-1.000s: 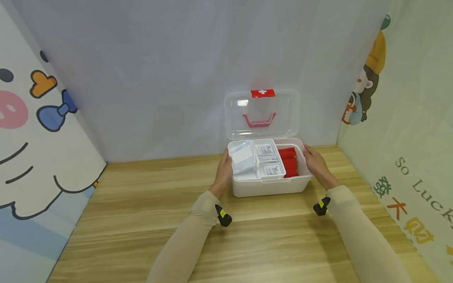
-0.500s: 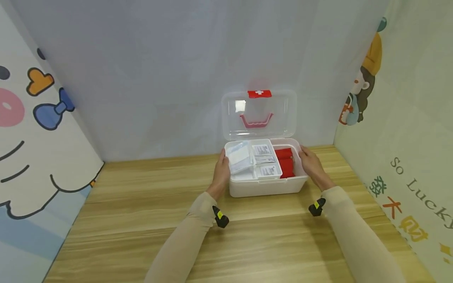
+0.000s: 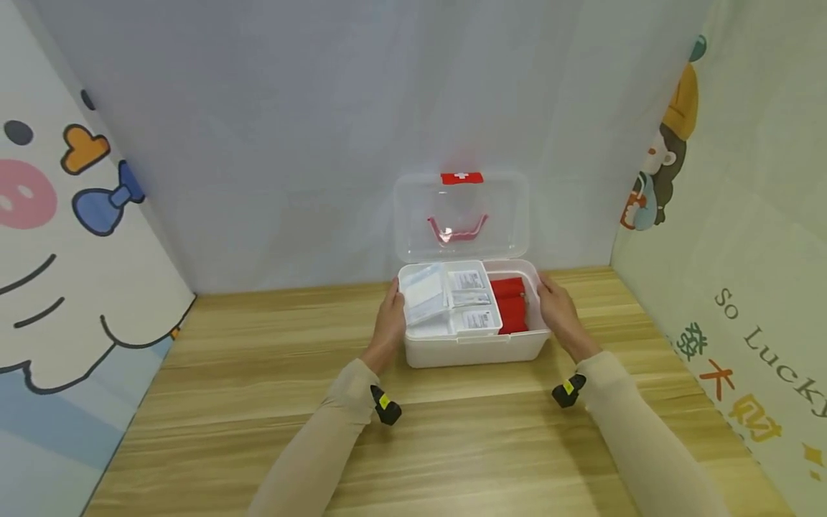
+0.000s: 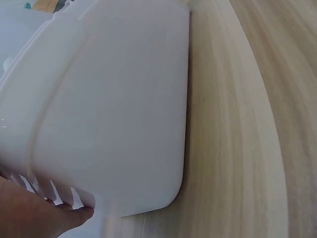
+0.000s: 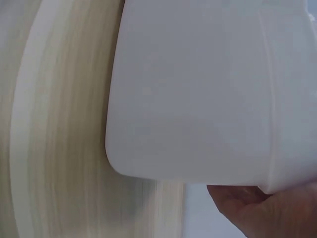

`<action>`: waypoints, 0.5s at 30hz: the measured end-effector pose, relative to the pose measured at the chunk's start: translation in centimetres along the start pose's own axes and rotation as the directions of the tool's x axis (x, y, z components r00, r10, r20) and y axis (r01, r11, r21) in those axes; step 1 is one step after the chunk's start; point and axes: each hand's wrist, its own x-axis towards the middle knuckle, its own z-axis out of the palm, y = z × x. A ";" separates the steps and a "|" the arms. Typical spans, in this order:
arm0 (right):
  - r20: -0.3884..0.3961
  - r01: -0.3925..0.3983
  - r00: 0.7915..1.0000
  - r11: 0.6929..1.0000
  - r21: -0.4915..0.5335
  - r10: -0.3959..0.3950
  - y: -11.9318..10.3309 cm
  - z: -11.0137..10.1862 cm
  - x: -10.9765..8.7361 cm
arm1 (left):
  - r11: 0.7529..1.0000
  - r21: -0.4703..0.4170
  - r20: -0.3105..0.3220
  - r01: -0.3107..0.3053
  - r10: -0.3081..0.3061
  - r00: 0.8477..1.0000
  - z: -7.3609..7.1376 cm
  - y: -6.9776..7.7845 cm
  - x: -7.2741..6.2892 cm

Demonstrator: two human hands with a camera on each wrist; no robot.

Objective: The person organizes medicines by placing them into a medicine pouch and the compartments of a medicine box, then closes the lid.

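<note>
A white first-aid box point(image 3: 474, 351) stands on the table, its clear lid point(image 3: 504, 212) raised against the back cloth. Gripping the box's left end is my left hand point(image 3: 390, 321); in the left wrist view its fingers lie against the white side wall. My right hand point(image 3: 561, 314) holds the opposite end, with fingers tucked below the rim in the right wrist view. On the left, a white inner tray point(image 3: 446, 327) carries a clear packet point(image 3: 424, 291) and small printed packets point(image 3: 477, 319). Red pouches point(image 3: 512, 314) lie in the box's right part.
The wood-grain table point(image 3: 271, 373) extends in front and to the left. A grey cloth wall point(image 3: 291, 158) closes the back. Printed panels stand on both sides, a cartoon panel point(image 3: 58, 287) at left and a lettered panel point(image 3: 743, 237) at right.
The box has slid to the left and slightly towards me, with both hands moving along on its ends. The lid has stayed raised.
</note>
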 end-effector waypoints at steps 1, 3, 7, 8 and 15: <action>0.007 -0.009 1.000 1.000 0.025 0.009 -0.1 0.2 -0.2 | 1.000 0.000 0.000 -0.003 0.003 1.000 -0.3 0.0 -0.2; 0.025 -0.032 0.999 0.996 0.078 0.030 -0.2 0.8 -0.5 | 1.000 -0.005 -0.003 -0.006 0.006 1.000 -0.8 -0.2 -0.5; 0.068 -0.079 0.995 0.983 0.166 0.069 -0.5 1.8 -1.3 | 0.999 -0.030 -0.013 -0.018 0.017 1.000 -2.0 -0.5 -1.1; 0.074 -0.081 0.995 0.981 0.175 0.069 -0.6 2.1 -1.5 | 0.999 -0.038 -0.015 -0.023 0.022 1.000 -2.3 -0.5 -1.3; 0.093 -0.097 0.993 0.965 0.245 0.076 -1.1 3.5 -2.9 | 1.000 -0.020 -0.020 -0.022 0.022 1.000 -4.3 -1.0 -2.7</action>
